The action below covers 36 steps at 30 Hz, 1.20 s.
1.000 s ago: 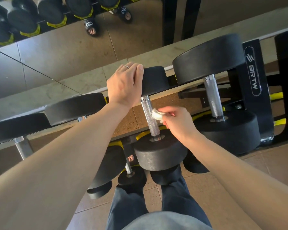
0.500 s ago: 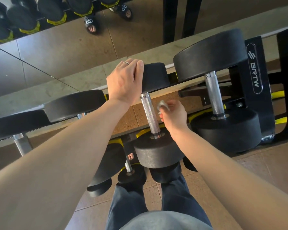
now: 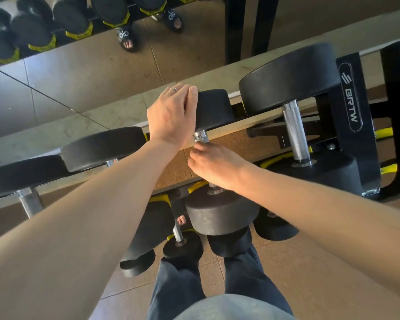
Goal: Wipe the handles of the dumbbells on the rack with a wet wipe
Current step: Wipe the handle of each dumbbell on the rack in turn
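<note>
- The left hand point(image 3: 171, 116) lies flat, fingers straight and together, over the far round head point(image 3: 214, 107) of a small dumbbell; a thin ring point(image 3: 173, 89) shows on one finger.
- The right hand point(image 3: 215, 167) is curled round that dumbbell's handle point(image 3: 201, 136), covering most of it; only a short ridged, shiny metal stub shows above the fingers.
- The wet wipe cannot be seen; it may sit inside the right hand, but that cannot be told.
- The near head point(image 3: 219, 215) of the same dumbbell is a thick matt disc of dark grey rubber, just below the right wrist.
- To the right sits a bigger dumbbell point(image 3: 289, 77) with wide black rubber heads and a bare steel handle point(image 3: 295, 135), cross-hatched with fine knurling.
- The rack point(image 3: 351, 107) is glossy black metal with yellow cradles and the letters BRTW on its end post.
- More black dumbbells point(image 3: 102, 146) lie to the left, and smaller ones on a lower tier.
- The floor point(image 3: 310, 262) is smooth brown tile; a mirror point(image 3: 90, 65) behind reflects sandalled feet.
</note>
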{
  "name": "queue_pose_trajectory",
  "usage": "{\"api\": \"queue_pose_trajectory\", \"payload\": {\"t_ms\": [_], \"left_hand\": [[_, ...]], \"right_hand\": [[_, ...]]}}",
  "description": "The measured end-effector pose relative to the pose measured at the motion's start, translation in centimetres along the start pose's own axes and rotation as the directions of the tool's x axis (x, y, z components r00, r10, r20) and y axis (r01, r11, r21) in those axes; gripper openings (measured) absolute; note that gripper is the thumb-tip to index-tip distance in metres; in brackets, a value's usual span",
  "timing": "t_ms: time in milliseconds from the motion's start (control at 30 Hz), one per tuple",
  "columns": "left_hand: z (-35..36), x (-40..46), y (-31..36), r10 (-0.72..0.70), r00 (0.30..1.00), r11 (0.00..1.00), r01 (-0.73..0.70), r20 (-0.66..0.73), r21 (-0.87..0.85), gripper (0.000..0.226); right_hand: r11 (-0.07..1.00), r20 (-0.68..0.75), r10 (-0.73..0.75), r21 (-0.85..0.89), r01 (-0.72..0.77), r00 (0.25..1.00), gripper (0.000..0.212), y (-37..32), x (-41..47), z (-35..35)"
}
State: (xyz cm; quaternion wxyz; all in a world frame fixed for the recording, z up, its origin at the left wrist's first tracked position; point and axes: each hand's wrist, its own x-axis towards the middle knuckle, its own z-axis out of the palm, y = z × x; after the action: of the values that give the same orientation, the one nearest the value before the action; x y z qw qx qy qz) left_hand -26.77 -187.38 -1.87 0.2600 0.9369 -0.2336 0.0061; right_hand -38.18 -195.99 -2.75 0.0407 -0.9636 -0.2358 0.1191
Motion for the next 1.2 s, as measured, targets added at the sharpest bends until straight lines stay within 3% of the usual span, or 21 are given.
{"api": "queue_pose_trajectory", "payload": {"t_ms": [67,167,233,267,300,333,367,433,467,500,567,633,700,733,800,833,933,1200], "left_hand": [[0.0,0.1,-0.2,0.0,1.0,1.0,0.0,-0.002,-0.008,0.043],[0.0,0.0,-0.1,-0.004,1.0,1.0,0.004,-0.007,-0.012,0.043],[0.0,0.0,0.0,0.003,1.0,1.0,-0.003,-0.008,-0.016,0.042],[0.0,0.0,-0.1,0.005,1.0,1.0,-0.006,-0.008,-0.018,0.042],[0.0,0.0,-0.2,0.006,1.0,1.0,-0.006,-0.006,-0.016,0.042],[0.0,0.0,-0.2,0.005,1.0,1.0,-0.005,-0.003,-0.009,0.041],[0.0,0.0,-0.1,0.002,1.0,1.0,-0.002,0.003,-0.001,0.041],[-0.1,0.0,0.1,-0.003,1.0,1.0,0.003,0.015,0.005,0.04],[-0.1,0.0,0.1,-0.003,1.0,1.0,0.003,0.017,0.007,0.04],[-0.1,0.0,0.1,-0.002,1.0,1.0,0.002,0.012,0.007,0.041],[-0.1,-0.1,0.1,-0.001,1.0,1.0,0.001,0.002,0.001,0.042],[-0.2,-0.1,0.1,0.003,1.0,1.0,-0.003,0.002,0.003,0.043],[-0.2,-0.1,0.2,-0.002,1.0,1.0,0.002,0.006,0.003,0.042],[-0.2,-0.1,0.2,-0.006,1.0,1.0,0.006,0.01,0.003,0.042],[-0.2,-0.2,0.3,-0.013,1.0,1.0,0.013,0.014,0.002,0.042],[-0.2,-0.2,0.3,-0.016,1.0,1.0,0.016,0.015,-0.004,0.043],[-0.2,-0.2,0.3,-0.025,1.0,0.999,0.025,0.01,-0.02,0.046],[-0.4,-0.3,0.6,-0.04,0.999,0.999,0.04,0.032,-0.001,0.044]], "right_hand": [[0.998,0.097,-0.066,-0.011,0.067,0.993,0.02,0.5,-0.7,-0.6],[0.983,0.132,-0.147,0.129,0.13,0.98,0.016,0.7,-2.3,-1.0],[0.97,0.082,-0.039,0.241,0.018,0.996,0.025,1.3,-4.1,-1.1],[0.933,0.003,0.132,0.339,-0.125,0.991,0.03,1.8,-4.9,-0.8],[0.843,-0.069,0.367,0.446,-0.3,0.928,0.032,2.2,-5.4,-0.4],[0.683,-0.041,0.599,0.546,-0.484,0.799,0.031,2.3,-5.4,-0.1],[0.475,0.11,0.742,0.609,-0.635,0.661,0.029,2.2,-5.0,0.3],[0.11,0.481,0.722,0.632,-0.768,0.498,0.024,0.9,-3.4,1.5],[0.027,0.573,0.67,0.616,-0.787,0.472,0.023,0.0,-2.9,1.7],[0.016,0.595,0.655,0.607,-0.795,0.467,0.021,-0.5,-2.7,1.6],[0.035,0.551,0.673,0.642,-0.766,0.493,0.022,-0.8,-3.6,1.1],[0.093,0.433,0.685,0.747,-0.659,0.587,0.028,-1.2,-4.7,0.0],[0.384,0.18,0.649,0.761,-0.523,0.739,0.034,-2.6,-4.1,-1.3],[0.549,0.089,0.545,0.714,-0.435,0.834,0.036,-3.1,-3.5,-1.4],[0.795,0.143,0.219,0.547,-0.261,0.965,0.033,-3.3,-2.1,-0.4],[0.852,0.237,0.102,0.481,-0.208,0.966,0.027,-3.0,-1.7,0.6],[0.875,0.415,0.035,0.427,-0.228,0.909,0.031,-1.2,-2.1,1.7],[0.776,0.414,-0.003,0.575,-0.259,0.91,0.036,0.5,-5.0,0.2]]}}
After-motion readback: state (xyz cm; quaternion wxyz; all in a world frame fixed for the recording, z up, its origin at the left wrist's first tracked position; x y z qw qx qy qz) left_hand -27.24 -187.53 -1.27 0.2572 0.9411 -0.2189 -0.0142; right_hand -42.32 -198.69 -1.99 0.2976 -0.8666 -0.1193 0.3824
